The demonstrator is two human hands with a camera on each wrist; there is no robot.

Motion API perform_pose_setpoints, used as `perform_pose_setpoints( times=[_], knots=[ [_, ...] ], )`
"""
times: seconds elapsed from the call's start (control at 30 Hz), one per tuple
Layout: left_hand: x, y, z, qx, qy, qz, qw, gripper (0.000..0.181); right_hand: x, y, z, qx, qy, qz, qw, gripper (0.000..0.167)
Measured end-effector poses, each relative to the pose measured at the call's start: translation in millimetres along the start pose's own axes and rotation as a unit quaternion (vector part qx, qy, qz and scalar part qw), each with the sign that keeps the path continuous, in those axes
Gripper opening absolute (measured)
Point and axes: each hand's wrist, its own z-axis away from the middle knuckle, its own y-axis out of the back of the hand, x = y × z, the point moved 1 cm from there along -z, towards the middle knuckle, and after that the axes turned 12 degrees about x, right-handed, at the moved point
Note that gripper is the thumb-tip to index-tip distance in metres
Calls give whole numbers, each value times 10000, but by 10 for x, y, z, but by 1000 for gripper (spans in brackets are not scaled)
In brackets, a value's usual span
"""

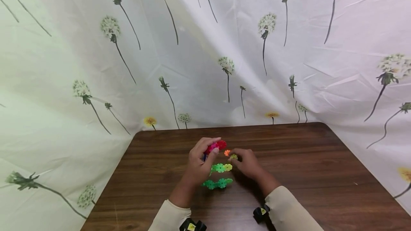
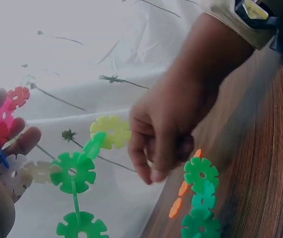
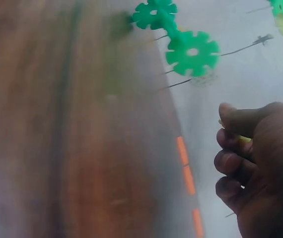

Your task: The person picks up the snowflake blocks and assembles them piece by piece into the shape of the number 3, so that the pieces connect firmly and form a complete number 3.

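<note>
My left hand (image 1: 196,160) holds a chain of slotted, flower-shaped plastic discs by its red and pink discs (image 1: 216,147). In the left wrist view, the chain runs through white discs (image 2: 15,174) and green discs (image 2: 73,172) to a pale yellow disc (image 2: 110,132) at one end. To the right of it, my right hand (image 1: 248,163) pinches a yellow disc (image 1: 234,157) between thumb and fingers. That disc is mostly hidden by the fingers in the right wrist view. Darker green linked discs (image 1: 216,184) hang nearer to me, below the hands.
Orange discs (image 3: 185,166) lie on the brown wooden table (image 1: 305,174), beyond the right hand. A white cloth (image 1: 199,92) printed with dandelions hangs behind and beside the table.
</note>
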Motion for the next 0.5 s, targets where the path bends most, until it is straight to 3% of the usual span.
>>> perform_pose_setpoints(
  times=[0.23,0.33,0.5],
  knots=[
    [-13,-6,-2,-22,9,5,10000,36,-265,251,-90,6,-601,-639,9961,38],
    [-12,-14,-4,-4,-60,7,10000,36,-366,378,-111,-92,-514,-801,9954,41],
    [-43,-28,-3,18,-103,8,9999,37,-557,545,-119,-167,-706,-1323,9886,44]
  ],
)
